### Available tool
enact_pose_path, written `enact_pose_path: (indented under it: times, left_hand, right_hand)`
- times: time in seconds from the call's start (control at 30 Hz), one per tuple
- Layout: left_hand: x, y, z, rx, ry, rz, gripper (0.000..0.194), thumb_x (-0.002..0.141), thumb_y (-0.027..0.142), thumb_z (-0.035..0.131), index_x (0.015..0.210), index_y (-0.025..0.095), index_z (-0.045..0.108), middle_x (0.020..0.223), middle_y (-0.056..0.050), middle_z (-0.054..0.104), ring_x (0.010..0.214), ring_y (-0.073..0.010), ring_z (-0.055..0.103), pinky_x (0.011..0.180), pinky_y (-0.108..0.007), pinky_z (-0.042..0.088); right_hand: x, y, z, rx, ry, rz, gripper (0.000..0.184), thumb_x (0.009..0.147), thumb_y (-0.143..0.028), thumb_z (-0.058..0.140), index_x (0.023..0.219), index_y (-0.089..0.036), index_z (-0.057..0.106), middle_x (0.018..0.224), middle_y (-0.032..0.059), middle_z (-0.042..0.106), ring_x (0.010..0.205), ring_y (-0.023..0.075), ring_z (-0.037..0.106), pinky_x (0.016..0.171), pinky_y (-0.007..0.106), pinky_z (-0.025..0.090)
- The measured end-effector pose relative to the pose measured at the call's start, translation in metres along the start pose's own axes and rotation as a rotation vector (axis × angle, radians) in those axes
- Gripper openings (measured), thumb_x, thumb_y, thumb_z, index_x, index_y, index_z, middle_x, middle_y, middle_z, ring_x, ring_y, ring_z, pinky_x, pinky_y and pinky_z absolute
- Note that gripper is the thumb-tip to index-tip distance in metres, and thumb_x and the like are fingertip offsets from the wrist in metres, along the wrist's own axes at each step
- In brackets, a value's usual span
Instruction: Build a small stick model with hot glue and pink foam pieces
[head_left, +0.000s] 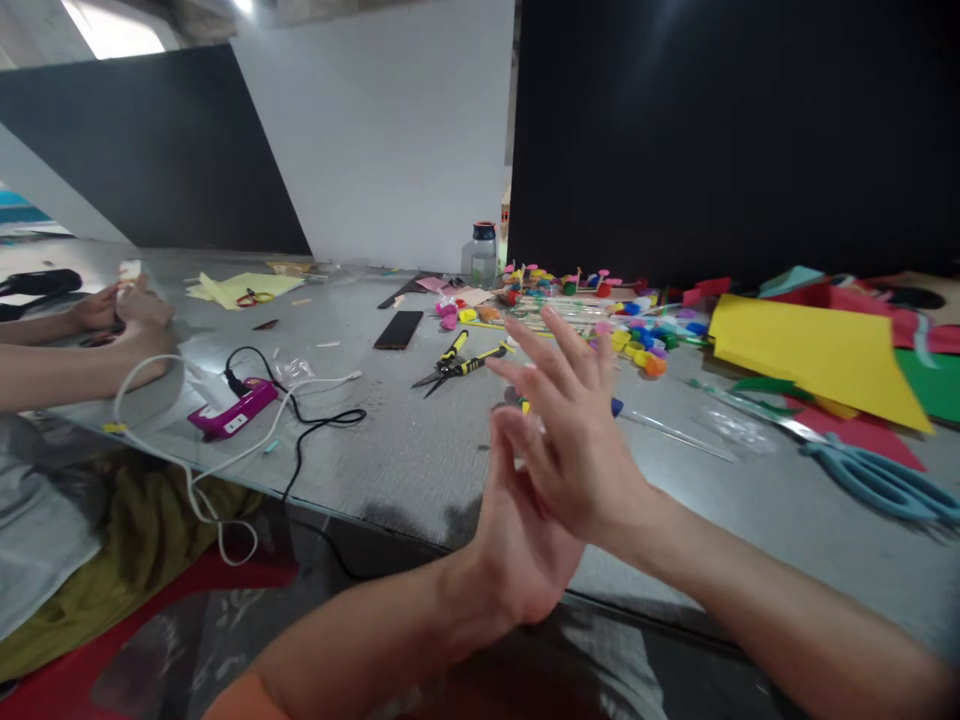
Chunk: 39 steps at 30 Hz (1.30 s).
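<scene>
My two hands are raised over the table's front edge and pressed together at the palms. My right hand (589, 445) lies across the other one, its fingers stretched out and spread. Below it is my left hand (517, 560), palm up and tilted, with a digit pointing upward; most of its fingers are hidden behind the right hand. No held object shows in either. Just behind them lies a thin metal rod with a blue handle (616, 407). Beyond to the left are open yellow-and-black pliers (454, 365).
A phone (399, 330), a bottle (484, 255) and colourful caps (637, 340) lie farther back. Blue-handled scissors (877, 475) and yellow paper (810, 350) are at right. At left, cables trail from a purple power strip (236, 408) near another person's hands (139, 305).
</scene>
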<state>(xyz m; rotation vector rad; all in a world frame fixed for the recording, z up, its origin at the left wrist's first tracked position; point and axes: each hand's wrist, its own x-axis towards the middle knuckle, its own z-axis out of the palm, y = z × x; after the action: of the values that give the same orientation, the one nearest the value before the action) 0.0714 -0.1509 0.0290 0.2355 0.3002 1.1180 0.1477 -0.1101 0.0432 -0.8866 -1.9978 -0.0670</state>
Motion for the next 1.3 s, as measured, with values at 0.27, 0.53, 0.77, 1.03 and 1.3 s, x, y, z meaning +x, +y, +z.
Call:
enact_pose_path:
  times: [0.27, 0.53, 0.77, 1.03, 1.3]
  left_hand:
    - [0.061, 0.025, 0.02, 0.128, -0.136, -0.105, 0.069, 0.091, 0.078, 0.035, 0.091, 0.018, 0.069, 0.096, -0.009, 0.071, 0.105, -0.022, 0.066, 0.092, -0.034, 0.052]
    - [0.118, 0.024, 0.032, 0.277, -0.287, -0.203, 0.067, 0.09, 0.074, 0.047, 0.111, 0.014, 0.069, 0.083, -0.008, 0.067, 0.082, -0.0192, 0.066, 0.068, -0.027, 0.051]
    - [0.138, 0.018, 0.023, 0.481, -0.231, -0.122, 0.077, 0.093, 0.069, 0.047, 0.147, 0.014, 0.047, 0.114, -0.012, 0.072, 0.112, -0.0244, 0.066, 0.092, -0.033, 0.05]
    - [0.134, 0.028, 0.025, 0.766, -0.333, 0.097, 0.051, 0.093, 0.058, 0.055, 0.121, 0.018, 0.067, 0.129, -0.012, 0.067, 0.128, -0.0272, 0.057, 0.111, -0.039, 0.038]
    - [0.125, 0.057, 0.012, 1.444, -0.495, 0.366, 0.025, 0.082, 0.037, 0.074, 0.091, 0.013, 0.07, 0.086, -0.006, 0.07, 0.077, -0.0154, 0.064, 0.076, -0.029, 0.051]
  right_hand:
    - [0.011, 0.062, -0.065, 0.085, -0.13, -0.027, 0.022, 0.099, -0.033, 0.058, 0.115, -0.026, 0.072, 0.137, 0.0071, 0.065, 0.13, 0.0279, 0.058, 0.107, 0.052, 0.048]
    - [-0.008, 0.093, -0.061, 0.039, -0.016, -0.067, 0.019, 0.097, -0.023, 0.059, 0.112, -0.024, 0.071, 0.127, 0.0085, 0.069, 0.122, 0.0248, 0.062, 0.104, 0.05, 0.05]
    - [-0.011, 0.102, -0.055, 0.09, 0.013, 0.12, 0.003, 0.092, -0.024, 0.068, 0.092, -0.022, 0.07, 0.093, 0.0032, 0.074, 0.088, 0.0201, 0.069, 0.083, 0.038, 0.055]
    - [-0.015, 0.11, -0.056, 0.405, 0.102, 0.367, 0.013, 0.087, -0.033, 0.072, 0.086, -0.02, 0.069, 0.086, 0.0035, 0.074, 0.08, 0.0175, 0.069, 0.077, 0.035, 0.055]
    - [-0.015, 0.11, -0.064, 0.492, 0.138, 0.543, 0.02, 0.079, -0.039, 0.08, 0.082, -0.02, 0.074, 0.078, 0.0022, 0.073, 0.072, 0.0158, 0.064, 0.068, 0.032, 0.05]
